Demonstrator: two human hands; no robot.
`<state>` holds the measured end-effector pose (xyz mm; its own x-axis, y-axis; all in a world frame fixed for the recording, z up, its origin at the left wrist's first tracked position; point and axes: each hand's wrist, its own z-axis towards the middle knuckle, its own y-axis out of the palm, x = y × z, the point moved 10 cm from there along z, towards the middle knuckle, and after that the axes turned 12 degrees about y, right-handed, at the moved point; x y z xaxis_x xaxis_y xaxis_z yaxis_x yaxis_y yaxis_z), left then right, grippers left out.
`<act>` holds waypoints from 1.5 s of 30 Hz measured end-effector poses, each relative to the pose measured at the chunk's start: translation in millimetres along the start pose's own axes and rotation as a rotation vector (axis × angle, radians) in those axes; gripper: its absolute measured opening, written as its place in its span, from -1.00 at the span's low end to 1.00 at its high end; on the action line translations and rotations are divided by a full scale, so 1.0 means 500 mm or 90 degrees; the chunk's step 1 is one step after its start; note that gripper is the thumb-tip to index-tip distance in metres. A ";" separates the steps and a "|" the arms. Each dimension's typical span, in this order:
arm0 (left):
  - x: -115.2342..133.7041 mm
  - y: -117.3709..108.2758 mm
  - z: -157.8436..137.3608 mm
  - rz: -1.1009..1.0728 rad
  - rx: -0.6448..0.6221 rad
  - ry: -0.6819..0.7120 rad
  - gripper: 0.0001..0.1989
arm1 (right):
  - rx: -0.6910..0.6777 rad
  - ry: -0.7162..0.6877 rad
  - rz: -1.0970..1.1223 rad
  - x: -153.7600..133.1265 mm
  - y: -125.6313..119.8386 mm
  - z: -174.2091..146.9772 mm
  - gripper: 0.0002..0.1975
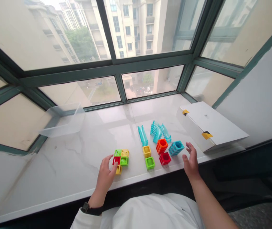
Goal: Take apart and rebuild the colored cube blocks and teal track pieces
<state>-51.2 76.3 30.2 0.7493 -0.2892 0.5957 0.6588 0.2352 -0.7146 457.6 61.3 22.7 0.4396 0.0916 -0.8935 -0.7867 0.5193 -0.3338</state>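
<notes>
Your left hand curves loosely at the five-cube cluster on the windowsill, partly hiding its red cube and lower yellow cube; whether it grips, I cannot tell; your right hand is half open, empty, beside the blue block; the white box bears a dark mark, too small to read.

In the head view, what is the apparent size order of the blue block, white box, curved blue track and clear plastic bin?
White box
Clear plastic bin
Curved blue track and blue block: too alike to rank
</notes>
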 end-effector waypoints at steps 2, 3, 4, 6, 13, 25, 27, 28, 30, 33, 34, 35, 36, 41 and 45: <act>0.003 0.023 -0.012 0.004 -0.016 0.016 -0.49 | 0.071 -0.030 0.012 -0.051 -0.034 0.000 -0.31; 0.004 0.035 -0.017 0.004 -0.021 0.020 -0.45 | 0.104 -0.045 0.013 -0.080 -0.048 0.001 -0.33; 0.003 0.047 -0.022 0.002 -0.024 0.020 -0.42 | 0.134 -0.063 0.011 -0.112 -0.058 0.001 -0.35; -0.002 0.071 -0.030 -0.010 -0.026 0.013 -0.39 | 0.166 -0.113 0.021 -0.184 -0.063 -0.001 -0.39; -0.003 0.105 -0.056 -0.063 -0.037 0.035 -0.34 | -0.038 -0.196 0.095 -0.415 0.079 -0.072 -0.73; -0.033 0.040 -0.091 -0.089 -0.069 -0.068 -0.60 | -0.578 -0.217 -0.388 -0.319 0.578 -0.323 -0.28; -0.040 0.030 -0.092 -0.110 -0.065 -0.077 -0.57 | -0.588 -0.212 -0.427 -0.296 0.590 -0.331 -0.27; -0.046 0.025 -0.094 -0.126 -0.064 -0.085 -0.56 | -0.590 -0.214 -0.437 -0.290 0.591 -0.333 -0.26; -0.061 0.017 -0.098 -0.172 -0.063 -0.116 -0.54 | -0.590 -0.216 -0.448 -0.284 0.590 -0.335 -0.23; -0.079 0.002 -0.104 -0.259 -0.040 -0.173 -0.48 | -0.596 -0.213 -0.450 -0.283 0.589 -0.336 -0.21; -0.080 -0.005 -0.104 -0.290 -0.022 -0.187 -0.46 | -0.600 -0.211 -0.449 -0.284 0.590 -0.335 -0.21; -0.078 -0.012 -0.103 -0.323 0.000 -0.198 -0.44 | -0.605 -0.207 -0.449 -0.285 0.591 -0.334 -0.21; -0.073 -0.018 -0.101 -0.358 0.023 -0.206 -0.42 | -0.609 -0.201 -0.448 -0.287 0.592 -0.332 -0.21; -0.006 -0.047 -0.075 -0.528 0.091 -0.210 -0.42 | -0.610 -0.165 -0.415 -0.309 0.585 -0.309 -0.24; 0.064 -0.079 -0.048 -0.632 0.105 -0.181 -0.46 | -0.570 -0.151 -0.308 -0.348 0.554 -0.285 -0.38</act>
<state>-54.7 35.4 68.8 -0.1590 -0.1975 0.9673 0.9719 0.1408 0.1885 101.6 68.4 42.8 0.7914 0.2559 -0.5552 -0.4945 -0.2660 -0.8275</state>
